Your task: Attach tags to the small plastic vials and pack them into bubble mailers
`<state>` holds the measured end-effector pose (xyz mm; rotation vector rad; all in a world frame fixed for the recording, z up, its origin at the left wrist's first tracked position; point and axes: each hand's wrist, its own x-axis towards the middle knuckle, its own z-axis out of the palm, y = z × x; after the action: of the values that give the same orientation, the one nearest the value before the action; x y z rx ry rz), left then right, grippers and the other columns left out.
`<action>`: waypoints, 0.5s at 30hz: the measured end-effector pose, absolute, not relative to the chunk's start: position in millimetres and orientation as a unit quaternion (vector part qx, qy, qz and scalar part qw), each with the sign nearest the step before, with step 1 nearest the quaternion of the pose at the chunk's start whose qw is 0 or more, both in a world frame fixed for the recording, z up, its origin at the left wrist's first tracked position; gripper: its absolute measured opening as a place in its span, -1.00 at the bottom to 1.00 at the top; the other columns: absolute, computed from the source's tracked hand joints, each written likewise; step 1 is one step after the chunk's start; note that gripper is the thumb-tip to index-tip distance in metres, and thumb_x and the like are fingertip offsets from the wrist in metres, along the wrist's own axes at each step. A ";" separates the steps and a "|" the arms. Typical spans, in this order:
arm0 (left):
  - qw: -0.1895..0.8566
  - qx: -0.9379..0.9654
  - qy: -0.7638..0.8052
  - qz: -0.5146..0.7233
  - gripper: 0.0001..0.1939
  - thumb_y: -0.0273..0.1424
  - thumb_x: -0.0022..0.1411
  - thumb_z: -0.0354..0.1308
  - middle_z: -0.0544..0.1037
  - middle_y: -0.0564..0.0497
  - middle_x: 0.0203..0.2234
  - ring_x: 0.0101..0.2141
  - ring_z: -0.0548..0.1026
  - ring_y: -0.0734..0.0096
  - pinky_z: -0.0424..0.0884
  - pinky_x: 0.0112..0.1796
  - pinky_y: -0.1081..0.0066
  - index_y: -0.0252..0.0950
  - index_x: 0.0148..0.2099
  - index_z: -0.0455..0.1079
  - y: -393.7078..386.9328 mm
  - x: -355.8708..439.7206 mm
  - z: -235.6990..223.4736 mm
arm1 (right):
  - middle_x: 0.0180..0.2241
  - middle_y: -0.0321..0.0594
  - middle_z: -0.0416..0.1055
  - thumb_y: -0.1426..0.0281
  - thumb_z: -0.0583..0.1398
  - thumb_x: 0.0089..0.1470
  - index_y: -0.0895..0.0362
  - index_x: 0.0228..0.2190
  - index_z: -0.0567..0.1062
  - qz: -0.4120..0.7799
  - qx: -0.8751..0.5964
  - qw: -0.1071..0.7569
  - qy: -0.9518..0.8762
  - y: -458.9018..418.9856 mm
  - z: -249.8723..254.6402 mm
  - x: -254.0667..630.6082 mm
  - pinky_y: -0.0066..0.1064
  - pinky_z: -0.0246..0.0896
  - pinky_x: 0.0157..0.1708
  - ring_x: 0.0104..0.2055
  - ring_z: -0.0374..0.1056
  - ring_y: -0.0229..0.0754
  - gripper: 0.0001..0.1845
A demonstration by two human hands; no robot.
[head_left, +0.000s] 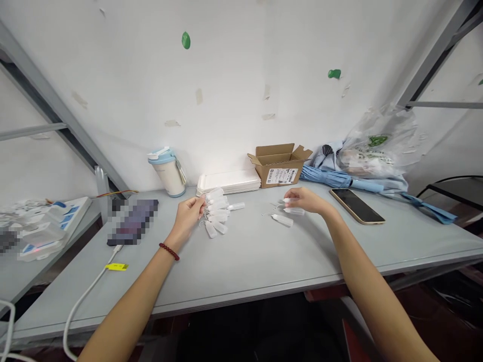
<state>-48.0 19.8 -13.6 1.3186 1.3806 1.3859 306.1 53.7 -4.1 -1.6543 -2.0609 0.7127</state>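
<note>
My left hand (189, 213) is closed around a bunch of small clear plastic bottles (216, 211) that fan out to the right over the grey table (245, 256). A red bead bracelet (169, 251) sits on that wrist. My right hand (305, 199) reaches to the middle of the table and pinches a small clear bottle (287, 201). Two more loose bottles lie beside it, one (282, 219) nearer me and one (295, 211) under the hand.
A cardboard box (279, 164) and a stack of white trays (229, 182) stand against the wall, with a blue-lidded cup (168, 172) to the left. A phone (356, 205), blue umbrella (339, 177) and plastic bag (377, 143) lie right. A white cable (85, 296) crosses the left front.
</note>
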 end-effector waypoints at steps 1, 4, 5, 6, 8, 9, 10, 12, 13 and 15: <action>0.382 0.519 0.540 0.542 -0.67 -0.20 0.08 0.15 0.22 0.16 -0.73 -0.70 0.12 0.66 0.01 -0.65 0.54 -0.34 -0.55 0.29 19.1 -47.2 -13.1 | -0.35 -0.17 0.44 0.26 0.23 -0.15 0.20 -0.37 0.47 0.259 -0.586 0.226 -0.734 52.7 -3.5 303.8 -0.40 0.20 -0.29 -0.28 0.34 -0.15 -0.71; 0.388 0.531 0.530 0.534 -0.68 -0.21 0.10 0.14 0.21 0.16 -0.72 -0.69 0.11 0.66 0.01 -0.65 0.54 -0.34 -0.54 0.30 15.5 -43.3 -10.5 | -0.39 -0.18 0.43 0.18 0.22 -0.13 0.20 -0.37 0.45 0.287 -0.565 0.305 -0.711 47.2 -2.7 289.5 -0.41 0.19 -0.38 -0.36 0.32 -0.19 -0.65; 0.392 0.538 0.525 0.530 -0.68 -0.20 0.10 0.13 0.21 0.16 -0.71 -0.69 0.11 0.66 0.02 -0.64 0.54 -0.34 -0.54 0.30 13.8 -41.3 -9.5 | -0.40 -0.19 0.42 0.15 0.21 -0.11 0.20 -0.36 0.44 0.307 -0.551 0.325 -0.704 44.5 -3.4 282.2 -0.42 0.17 -0.43 -0.40 0.30 -0.22 -0.63; 0.394 0.547 0.519 0.525 -0.68 -0.19 0.11 0.12 0.21 0.16 -0.71 -0.69 0.11 0.65 0.03 -0.64 0.53 -0.33 -0.53 0.30 11.8 -38.9 -8.5 | -0.43 -0.20 0.41 0.13 0.19 -0.09 0.19 -0.36 0.43 0.332 -0.534 0.344 -0.698 41.5 -4.8 273.9 -0.43 0.15 -0.47 -0.44 0.28 -0.25 -0.62; 0.387 0.581 0.507 0.506 -0.70 -0.19 0.12 0.11 0.21 0.15 -0.70 -0.67 0.14 0.61 0.07 -0.62 0.52 -0.32 -0.49 0.32 7.2 -33.0 -7.5 | -0.43 -0.22 0.41 0.10 0.16 -0.02 0.18 -0.35 0.42 0.393 -0.477 0.353 -0.702 35.0 -9.0 255.5 -0.46 0.12 -0.50 -0.48 0.23 -0.31 -0.62; 0.369 0.610 0.501 0.491 -0.73 -0.20 0.12 0.11 0.25 0.14 -0.69 -0.65 0.17 0.59 0.11 -0.60 0.52 -0.32 -0.45 0.34 4.7 -29.7 -7.8 | -0.45 -0.23 0.41 0.09 0.16 -0.02 0.18 -0.35 0.41 0.427 -0.456 0.348 -0.699 31.7 -11.7 246.4 -0.47 0.11 -0.52 -0.51 0.20 -0.34 -0.61; 0.339 0.647 0.495 0.470 -0.77 -0.22 0.12 0.11 0.30 0.12 -0.65 -0.62 0.22 0.55 0.15 -0.56 0.50 -0.31 -0.38 0.37 2.3 -26.2 -8.7 | -0.45 -0.24 0.40 0.08 0.16 -0.01 0.18 -0.35 0.41 0.454 -0.438 0.343 -0.696 28.6 -14.3 238.0 -0.49 0.08 -0.54 -0.53 0.16 -0.36 -0.60; 0.256 0.734 0.470 0.417 -0.77 -0.28 0.12 0.12 0.42 0.05 -0.53 -0.51 0.32 0.46 0.24 -0.47 0.47 -0.29 -0.22 0.40 -1.9 -19.3 -13.0 | -0.46 -0.25 0.40 0.07 0.16 0.00 0.19 -0.32 0.42 0.499 -0.401 0.323 -0.697 23.2 -19.0 224.6 -0.50 0.04 -0.57 -0.55 0.12 -0.39 -0.59; 0.213 0.774 0.452 0.390 -0.74 -0.30 0.12 0.11 0.46 0.02 -0.44 -0.43 0.36 0.41 0.27 -0.41 0.44 -0.28 -0.14 0.39 -3.5 -16.2 -16.1 | -0.46 -0.25 0.39 0.07 0.16 0.01 0.19 -0.31 0.43 0.514 -0.385 0.317 -0.698 21.1 -20.8 220.0 -0.51 0.02 -0.57 -0.56 0.11 -0.39 -0.58; 0.151 0.829 0.411 0.349 -0.69 -0.35 0.16 0.08 0.48 -0.04 -0.34 -0.30 0.38 0.32 0.31 -0.29 0.37 -0.26 -0.03 0.37 -5.7 -11.3 -23.2 | -0.47 -0.25 0.39 0.06 0.15 0.02 0.20 -0.31 0.44 0.536 -0.363 0.310 -0.697 18.1 -22.8 214.8 -0.51 -0.01 -0.59 -0.57 0.09 -0.40 -0.56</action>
<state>-11.3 -5.7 -23.2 2.3791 1.1797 1.0029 214.8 18.1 -22.8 -0.9587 -1.8401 1.4152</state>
